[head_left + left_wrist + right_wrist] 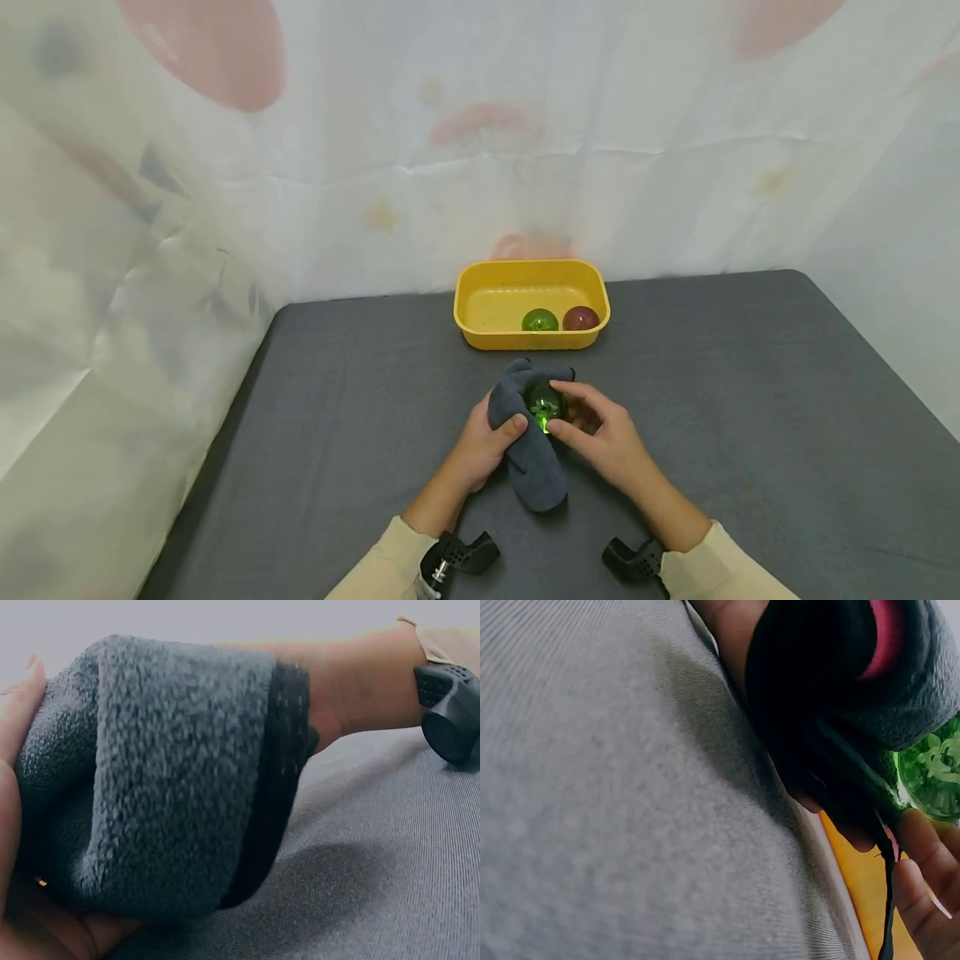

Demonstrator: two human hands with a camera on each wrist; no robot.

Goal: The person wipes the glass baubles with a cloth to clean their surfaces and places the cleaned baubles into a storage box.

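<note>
While both forearms reach forward over the grey table [750,400], the left hand [483,442] lies palm inward with its fingers and thumb curled round a grey fleece cloth [525,450], gripping the bunched upper part while the loose end trails back toward the person. The right hand [603,433] meets it from the other side, thumb and fingertips pinching a green ball [545,402] that sits against the cloth just in front of a yellow tub [480,292]. Much of the ball is covered by the cloth and the fingers, so only a glossy green patch shows; the right wrist view catches a sliver of it at the frame edge, with leafy shapes inside. The left wrist view is almost filled by the cloth, and the fingers there are cut off. Inside the tub lie a second green ball [540,320] and a red ball [581,317], touching each other. No writing or label can be read anywhere.
</note>
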